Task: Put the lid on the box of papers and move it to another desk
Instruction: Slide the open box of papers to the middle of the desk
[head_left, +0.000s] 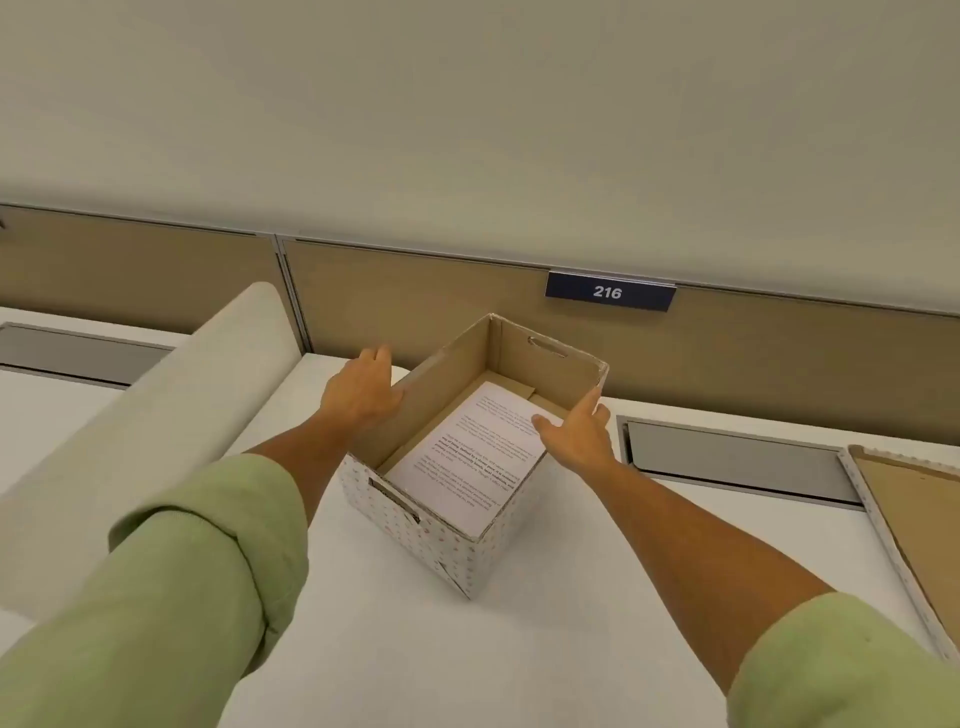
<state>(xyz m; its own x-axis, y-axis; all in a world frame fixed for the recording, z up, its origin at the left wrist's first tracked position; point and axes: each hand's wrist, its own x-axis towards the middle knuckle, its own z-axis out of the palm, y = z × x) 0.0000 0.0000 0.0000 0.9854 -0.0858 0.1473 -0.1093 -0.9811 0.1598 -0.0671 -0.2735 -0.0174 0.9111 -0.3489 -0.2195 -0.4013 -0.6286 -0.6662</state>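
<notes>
A white dotted cardboard box (441, 540) stands open on the white desk (493, 649), with printed papers (467, 457) lying flat inside. Its lid (914, 530) lies upside down at the desk's right edge, brown inside showing. My left hand (361, 387) rests against the outside of the box's left wall, fingers spread. My right hand (576, 431) is at the box's right wall, thumb over the rim above the papers, fingers outside. Both hands touch the box sides; neither holds the lid.
A beige partition panel with a blue "216" sign (609, 292) runs behind the desk. A padded divider (156, 415) slants along the left. Grey cable-tray flaps (727, 457) are set into the desk right of the box, and another flap (67, 353) at the left.
</notes>
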